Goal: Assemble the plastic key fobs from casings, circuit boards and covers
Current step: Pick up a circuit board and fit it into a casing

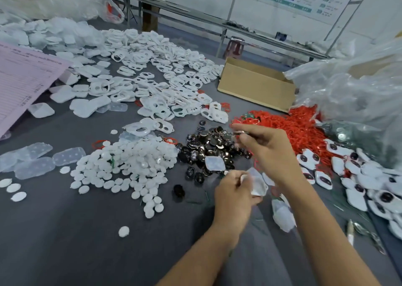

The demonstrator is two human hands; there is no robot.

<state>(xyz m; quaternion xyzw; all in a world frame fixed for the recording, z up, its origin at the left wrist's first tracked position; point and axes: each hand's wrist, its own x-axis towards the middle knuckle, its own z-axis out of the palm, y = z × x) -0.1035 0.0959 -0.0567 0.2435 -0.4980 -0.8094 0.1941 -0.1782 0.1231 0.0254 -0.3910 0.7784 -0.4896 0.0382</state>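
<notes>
Left hand [232,195] is low over the gray table [65,238], fingers curled round a white casing [258,184] held just above the surface. Right hand [268,149] is up beside it, thumb and fingertips pinching a small part [240,133], too blurred to name, by the heap of dark circuit boards [208,151]. White round covers [130,166] lie piled to the left, finished fobs [361,183] to the right.

Grey table [65,242] bears white casings [156,72], discs [130,166], dark boards [208,146], red loops [304,129].
</notes>
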